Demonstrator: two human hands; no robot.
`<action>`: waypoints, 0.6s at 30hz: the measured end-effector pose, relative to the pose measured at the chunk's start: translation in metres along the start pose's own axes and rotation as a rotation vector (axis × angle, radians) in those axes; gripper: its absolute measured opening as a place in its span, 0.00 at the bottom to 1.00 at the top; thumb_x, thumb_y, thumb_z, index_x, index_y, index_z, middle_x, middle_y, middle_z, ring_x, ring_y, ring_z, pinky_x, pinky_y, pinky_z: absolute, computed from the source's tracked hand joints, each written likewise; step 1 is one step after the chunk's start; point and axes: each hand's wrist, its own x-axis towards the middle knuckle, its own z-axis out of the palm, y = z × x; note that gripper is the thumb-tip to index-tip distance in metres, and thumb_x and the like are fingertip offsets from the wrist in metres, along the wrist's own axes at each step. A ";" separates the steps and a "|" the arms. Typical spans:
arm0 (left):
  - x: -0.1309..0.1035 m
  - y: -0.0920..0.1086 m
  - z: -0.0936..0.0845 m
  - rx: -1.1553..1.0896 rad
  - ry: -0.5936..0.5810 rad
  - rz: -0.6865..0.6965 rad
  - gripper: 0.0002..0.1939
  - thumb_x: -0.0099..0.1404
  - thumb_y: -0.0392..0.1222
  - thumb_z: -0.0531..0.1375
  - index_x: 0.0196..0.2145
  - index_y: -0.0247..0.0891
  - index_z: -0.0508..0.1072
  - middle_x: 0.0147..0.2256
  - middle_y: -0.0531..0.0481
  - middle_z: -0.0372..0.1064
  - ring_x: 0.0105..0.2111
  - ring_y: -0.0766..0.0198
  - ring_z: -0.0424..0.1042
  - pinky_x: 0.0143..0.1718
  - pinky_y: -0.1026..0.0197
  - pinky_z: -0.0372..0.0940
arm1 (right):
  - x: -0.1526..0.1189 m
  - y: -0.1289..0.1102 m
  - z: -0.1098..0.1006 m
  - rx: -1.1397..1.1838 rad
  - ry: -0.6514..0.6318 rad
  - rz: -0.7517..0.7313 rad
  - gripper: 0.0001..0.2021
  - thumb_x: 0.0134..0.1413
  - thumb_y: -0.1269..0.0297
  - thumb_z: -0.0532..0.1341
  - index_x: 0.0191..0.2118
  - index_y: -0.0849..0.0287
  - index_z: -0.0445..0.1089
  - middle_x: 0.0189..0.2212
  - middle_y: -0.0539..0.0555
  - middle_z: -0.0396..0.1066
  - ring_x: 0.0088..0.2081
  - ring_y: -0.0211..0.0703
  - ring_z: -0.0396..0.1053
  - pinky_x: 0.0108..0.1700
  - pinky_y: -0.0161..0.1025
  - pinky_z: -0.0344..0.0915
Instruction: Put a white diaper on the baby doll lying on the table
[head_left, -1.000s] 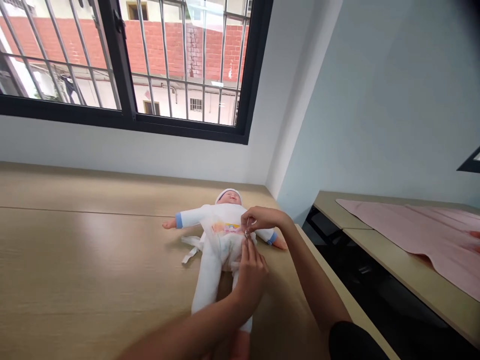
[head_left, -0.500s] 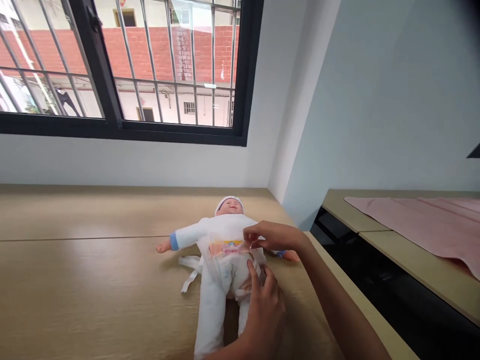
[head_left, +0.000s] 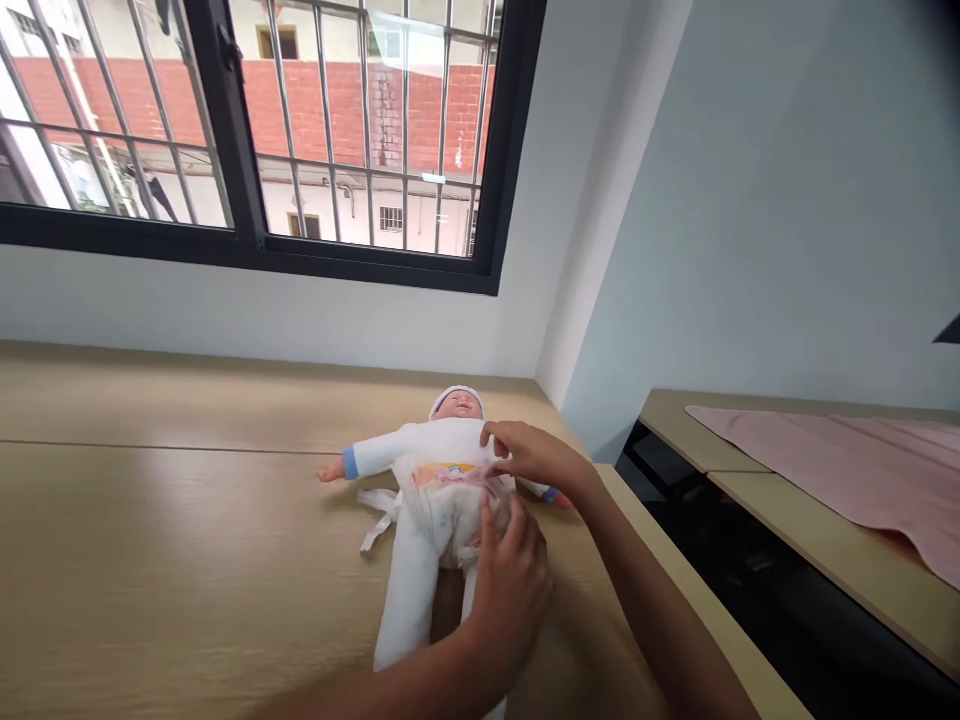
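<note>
A baby doll [head_left: 409, 590] in white clothes with blue cuffs and a white cap lies on its back, head away from me. Around its hips is a diaper [head_left: 450, 500] with a colourful printed band at the waist. White tabs [head_left: 379, 515] stick out at the diaper's left side. My left hand [head_left: 514, 570] rests on the diaper's right side, its fingers spread apart. Just above it my right hand [head_left: 536, 455] is at the waistband's right end, with a gap between thumb and curved fingers. The doll's right-side leg is partly hidden behind my left hand.
The doll lies on a wooden table [head_left: 187, 570] against the wall under a barred window [head_left: 367, 140]. To the right, across a dark gap, a second table [head_left: 787, 510] carries a pink cloth [head_left: 840, 460].
My right hand's thumb and fingers have parted from a pinch at the diaper's waist. My left hand has shifted slightly up along the diaper. The camera view has tilted a little.
</note>
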 end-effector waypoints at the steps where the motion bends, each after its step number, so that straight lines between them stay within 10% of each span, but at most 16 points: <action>1: 0.002 -0.006 -0.005 -0.010 -0.022 -0.019 0.26 0.66 0.53 0.55 0.51 0.29 0.73 0.54 0.34 0.67 0.62 0.43 0.53 0.58 0.33 0.55 | -0.005 0.001 -0.006 0.014 0.001 -0.002 0.14 0.51 0.64 0.65 0.44 0.58 0.66 0.32 0.50 0.68 0.35 0.42 0.64 0.33 0.34 0.54; 9: 0.012 -0.067 -0.026 -0.188 -0.303 -0.086 0.36 0.63 0.61 0.56 0.60 0.31 0.64 0.61 0.36 0.57 0.63 0.44 0.54 0.63 0.33 0.44 | -0.076 -0.013 -0.053 0.169 0.207 0.100 0.17 0.57 0.55 0.60 0.49 0.56 0.65 0.37 0.54 0.71 0.40 0.46 0.68 0.38 0.39 0.61; 18: 0.012 -0.067 -0.038 -0.267 -0.386 -0.041 0.41 0.62 0.65 0.55 0.61 0.30 0.59 0.62 0.32 0.53 0.66 0.49 0.45 0.63 0.32 0.22 | -0.096 -0.032 -0.054 0.195 0.070 0.138 0.15 0.57 0.56 0.61 0.48 0.56 0.66 0.37 0.53 0.72 0.40 0.45 0.69 0.38 0.38 0.62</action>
